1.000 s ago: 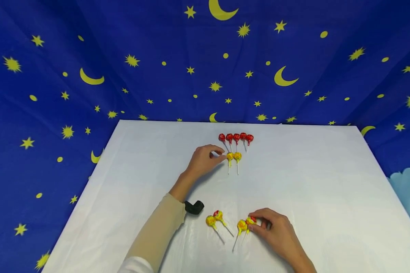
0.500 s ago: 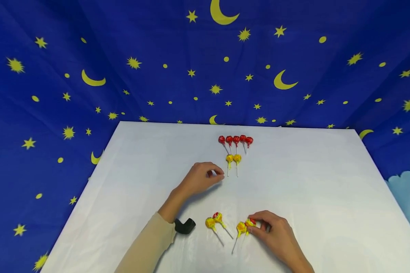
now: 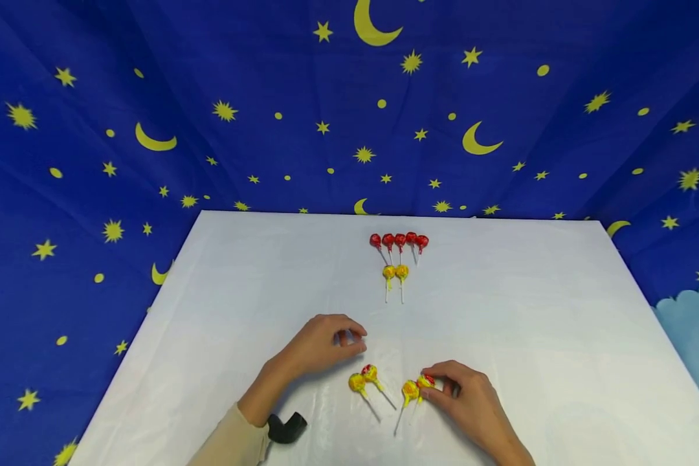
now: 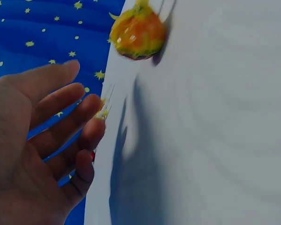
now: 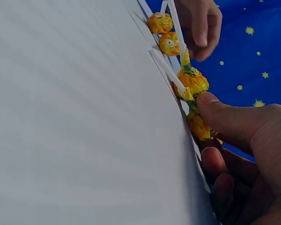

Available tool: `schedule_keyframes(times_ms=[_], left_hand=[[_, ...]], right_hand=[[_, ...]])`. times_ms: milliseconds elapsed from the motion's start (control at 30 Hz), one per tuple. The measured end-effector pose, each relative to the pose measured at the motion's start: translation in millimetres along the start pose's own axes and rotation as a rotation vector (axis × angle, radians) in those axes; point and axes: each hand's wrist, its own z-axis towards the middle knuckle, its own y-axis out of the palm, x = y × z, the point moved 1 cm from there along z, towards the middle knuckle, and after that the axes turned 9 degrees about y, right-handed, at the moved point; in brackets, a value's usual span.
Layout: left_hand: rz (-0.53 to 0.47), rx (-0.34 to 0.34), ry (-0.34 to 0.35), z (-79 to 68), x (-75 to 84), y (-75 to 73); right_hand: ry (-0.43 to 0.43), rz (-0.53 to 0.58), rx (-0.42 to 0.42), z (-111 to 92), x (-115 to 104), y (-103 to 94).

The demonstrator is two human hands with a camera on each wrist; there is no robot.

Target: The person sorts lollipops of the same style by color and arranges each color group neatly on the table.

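Note:
My right hand pinches a yellow-and-red lollipop by its head between thumb and fingers. Right beside it lies another yellow lollipop, its stick slanting toward the front. In the right wrist view the thumb presses against the wrapper of the pinched lollipop. My left hand hovers over the table with fingers loosely bent and nothing in them. Just in front of it lie two yellow lollipops, one plain yellow and one with a red patch. In the left wrist view a lollipop head shows beyond the fingers.
Farther back on the white table, several red lollipops form a row. Two yellow lollipops lie side by side just in front of that row. A black wrist camera mount sits at the left sleeve. Blue star-patterned cloth surrounds the table.
My left hand has drawn back from the two far yellow lollipops toward the front pair, leaving them lying in place. The right hand has stayed on its lollipop.

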Motion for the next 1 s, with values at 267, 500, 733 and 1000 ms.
schedule_keyframes(times_ms=[267,500,733,1000], left_hand=[[-0.015,-0.121,-0.019,-20.6,9.6,11.1],[0.006,-0.125,-0.001,-26.6,12.6,18.3],[0.107,-0.104,0.023,-29.9,16.2,25.0],[0.101,-0.085,0.034,-31.4,16.0,26.4]], right_hand=[[0.004,0.006,-0.009,0,1,0.1],[0.006,-0.006,0.002,1,1,-1.0],[0.045,0.003,-0.037,0,-2,1.4],[0.016,-0.001,-0.001,-1,0,0.0]])
